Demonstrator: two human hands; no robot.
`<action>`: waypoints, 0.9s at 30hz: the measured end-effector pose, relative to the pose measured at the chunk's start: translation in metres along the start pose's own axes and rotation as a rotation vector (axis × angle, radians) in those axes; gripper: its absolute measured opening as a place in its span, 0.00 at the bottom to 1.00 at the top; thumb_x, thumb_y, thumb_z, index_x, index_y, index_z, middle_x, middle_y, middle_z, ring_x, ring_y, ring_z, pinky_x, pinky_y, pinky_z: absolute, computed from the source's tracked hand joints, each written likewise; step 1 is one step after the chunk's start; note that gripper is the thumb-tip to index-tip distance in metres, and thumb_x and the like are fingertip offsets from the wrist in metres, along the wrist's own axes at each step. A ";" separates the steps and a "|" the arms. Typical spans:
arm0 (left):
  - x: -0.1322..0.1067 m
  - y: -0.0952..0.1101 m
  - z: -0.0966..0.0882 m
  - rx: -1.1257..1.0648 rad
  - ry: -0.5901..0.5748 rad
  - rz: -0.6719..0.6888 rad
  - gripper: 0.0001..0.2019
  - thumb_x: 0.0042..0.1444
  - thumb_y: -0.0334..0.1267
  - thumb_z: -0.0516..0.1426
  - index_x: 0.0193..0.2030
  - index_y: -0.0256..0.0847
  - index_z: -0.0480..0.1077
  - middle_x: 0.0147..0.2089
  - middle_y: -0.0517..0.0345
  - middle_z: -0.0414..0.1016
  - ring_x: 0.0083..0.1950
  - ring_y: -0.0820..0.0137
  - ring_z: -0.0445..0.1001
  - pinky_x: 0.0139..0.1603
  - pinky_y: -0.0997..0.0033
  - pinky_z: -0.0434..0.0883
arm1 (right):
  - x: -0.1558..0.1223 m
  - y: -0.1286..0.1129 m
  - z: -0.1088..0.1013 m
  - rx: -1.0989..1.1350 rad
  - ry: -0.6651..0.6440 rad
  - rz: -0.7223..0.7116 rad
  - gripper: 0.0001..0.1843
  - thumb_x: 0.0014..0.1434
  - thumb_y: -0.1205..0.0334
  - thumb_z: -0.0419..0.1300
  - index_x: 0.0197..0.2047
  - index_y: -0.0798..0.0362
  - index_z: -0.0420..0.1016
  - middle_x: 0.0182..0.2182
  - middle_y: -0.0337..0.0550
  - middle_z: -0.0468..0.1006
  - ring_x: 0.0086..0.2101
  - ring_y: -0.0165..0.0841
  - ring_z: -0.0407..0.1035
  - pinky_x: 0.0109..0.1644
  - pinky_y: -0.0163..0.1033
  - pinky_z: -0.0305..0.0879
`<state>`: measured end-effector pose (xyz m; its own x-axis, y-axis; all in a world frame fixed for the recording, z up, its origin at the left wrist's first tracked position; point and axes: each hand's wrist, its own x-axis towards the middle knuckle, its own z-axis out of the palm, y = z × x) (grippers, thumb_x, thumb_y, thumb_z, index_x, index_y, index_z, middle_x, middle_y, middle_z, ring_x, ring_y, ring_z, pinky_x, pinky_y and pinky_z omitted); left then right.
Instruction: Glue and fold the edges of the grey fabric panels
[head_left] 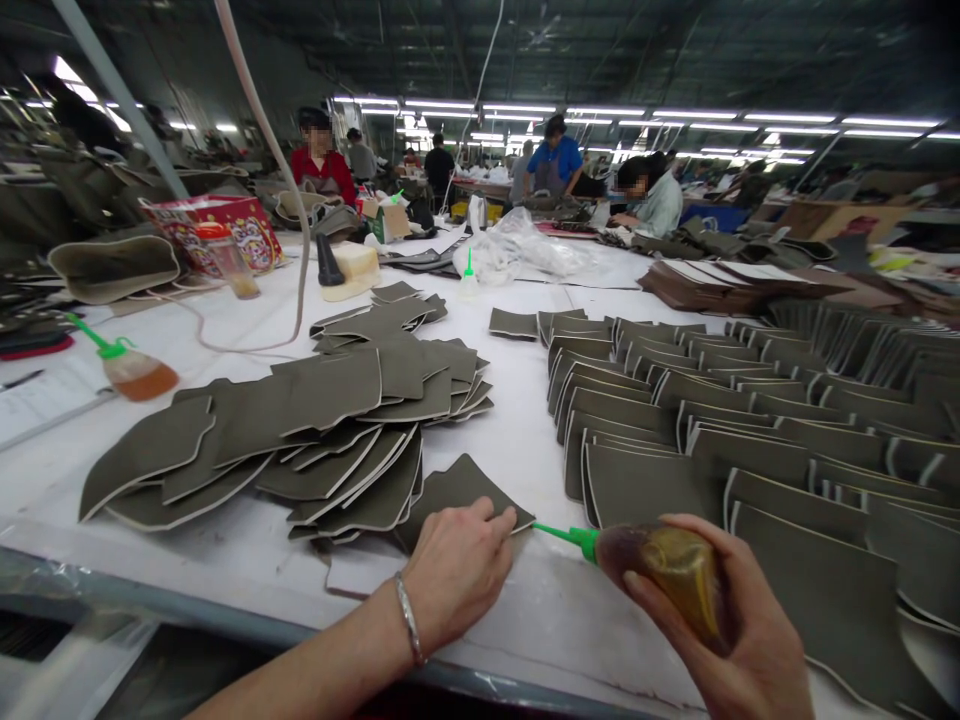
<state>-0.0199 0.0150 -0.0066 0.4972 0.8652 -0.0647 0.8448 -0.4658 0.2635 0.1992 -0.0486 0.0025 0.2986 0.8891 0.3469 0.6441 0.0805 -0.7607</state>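
Note:
My left hand (pixel 463 560) has its fingers curled onto the corner of a dark grey-green cut piece (pixel 461 482), holding it against the table; its fingertips are partly hidden. Wrapped round a squeeze bottle of amber liquid (pixel 667 570), my right hand (pixel 750 610) keeps it tipped on its side. The bottle's thin green nozzle (pixel 559 531) points left and its tip meets the edge of that piece. Beside my left hand lies a loose heap of similar pieces (pixel 330 390) with pale edges.
Overlapping rows of grey-green pieces (pixel 622 410) cover the right side. A second green-tipped bottle (pixel 135 370) stands at left, near an orange-lidded container (pixel 227 262) and a hanging hose (pixel 300 215). Plastic bags (pixel 525 245) lie farther back. Several people work beyond the table (pixel 517 420).

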 end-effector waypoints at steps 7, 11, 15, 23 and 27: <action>0.000 -0.002 -0.003 -0.038 -0.023 0.005 0.17 0.65 0.38 0.44 0.53 0.51 0.70 0.37 0.59 0.73 0.35 0.62 0.77 0.34 0.64 0.72 | -0.005 0.002 0.002 0.091 -0.087 0.088 0.22 0.56 0.42 0.63 0.50 0.41 0.68 0.42 0.33 0.71 0.39 0.35 0.67 0.44 0.36 0.61; 0.001 -0.005 -0.003 -0.069 -0.028 0.014 0.17 0.65 0.37 0.45 0.55 0.52 0.69 0.37 0.59 0.73 0.36 0.62 0.77 0.36 0.64 0.71 | -0.006 0.002 0.001 0.087 -0.050 0.127 0.23 0.54 0.42 0.64 0.49 0.43 0.68 0.42 0.34 0.71 0.40 0.36 0.67 0.44 0.35 0.61; 0.001 -0.008 -0.001 -0.078 -0.028 0.041 0.17 0.65 0.37 0.45 0.55 0.51 0.69 0.38 0.59 0.73 0.37 0.63 0.76 0.37 0.65 0.71 | -0.012 0.000 0.002 0.130 -0.137 0.142 0.22 0.56 0.43 0.62 0.50 0.42 0.67 0.40 0.33 0.71 0.38 0.35 0.68 0.43 0.35 0.61; -0.002 -0.010 -0.001 -0.105 -0.012 0.058 0.19 0.65 0.37 0.44 0.59 0.49 0.66 0.40 0.59 0.73 0.38 0.64 0.76 0.39 0.65 0.71 | -0.022 0.000 0.006 0.170 -0.128 0.155 0.22 0.57 0.44 0.62 0.50 0.43 0.67 0.41 0.34 0.71 0.39 0.35 0.68 0.44 0.34 0.61; -0.003 -0.010 -0.001 -0.119 -0.006 0.045 0.20 0.65 0.36 0.44 0.61 0.48 0.65 0.42 0.58 0.73 0.40 0.65 0.76 0.41 0.66 0.71 | -0.028 0.001 0.008 0.234 -0.147 0.209 0.24 0.57 0.43 0.62 0.51 0.46 0.66 0.41 0.37 0.72 0.39 0.38 0.69 0.44 0.37 0.61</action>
<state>-0.0301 0.0172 -0.0077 0.5354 0.8427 -0.0562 0.7924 -0.4781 0.3788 0.1857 -0.0699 -0.0119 0.2911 0.9514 0.1006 0.3953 -0.0238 -0.9182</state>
